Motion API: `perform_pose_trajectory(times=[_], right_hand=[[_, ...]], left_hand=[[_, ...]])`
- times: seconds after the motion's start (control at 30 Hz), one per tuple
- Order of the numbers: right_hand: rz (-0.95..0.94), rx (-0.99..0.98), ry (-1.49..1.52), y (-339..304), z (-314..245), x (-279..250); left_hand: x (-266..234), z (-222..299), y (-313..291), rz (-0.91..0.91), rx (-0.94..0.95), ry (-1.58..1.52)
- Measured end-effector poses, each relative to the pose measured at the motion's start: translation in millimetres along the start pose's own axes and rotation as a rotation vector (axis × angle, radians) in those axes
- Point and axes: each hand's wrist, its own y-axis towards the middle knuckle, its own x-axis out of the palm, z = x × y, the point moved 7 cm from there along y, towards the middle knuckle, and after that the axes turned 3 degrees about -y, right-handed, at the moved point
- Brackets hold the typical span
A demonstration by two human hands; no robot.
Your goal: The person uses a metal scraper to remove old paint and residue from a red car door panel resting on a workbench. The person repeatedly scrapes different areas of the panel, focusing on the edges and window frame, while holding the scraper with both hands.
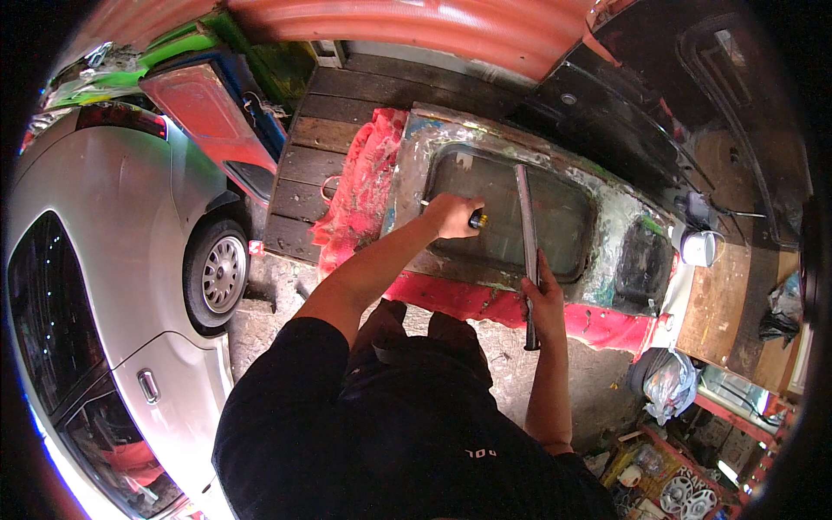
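Observation:
A worn vehicle door panel (407, 165) with a framed dark window (485, 186) lies on red cloth in front of me. Above the window's left part, my left hand (452, 215) is closed around a tool with a black-and-yellow handle end (477, 218); its other end is mostly hidden by the fingers. Lower right, my right hand (546, 299) grips a long, narrow grey metal strip (528, 217) near its dark lower end. The strip reaches up across the window to its far edge.
A silver car (130, 251) stands at left, its wheel (224, 273) near the wooden bench (299, 186). Painted panels (204, 108) lean behind it. A large black panel (598, 95) is at far right, beside a white pot (698, 249). Lower right are plastic bags (672, 386) and a parts crate (659, 472).

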Motion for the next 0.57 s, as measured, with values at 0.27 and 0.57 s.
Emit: perform_pose_trajectory(times=[0.27,0.57], right_hand=[[0.019,-0.016,-0.101,-5.4,-17.0,4.3],[0.025,-0.123,-0.117,9.5,12.5,-0.4]], left_hand=[[-8.5,-3.8,1.8,0.188,0.078,-0.046],[-1.3,-6.5,9.1,0.027,-0.043,0.044]])
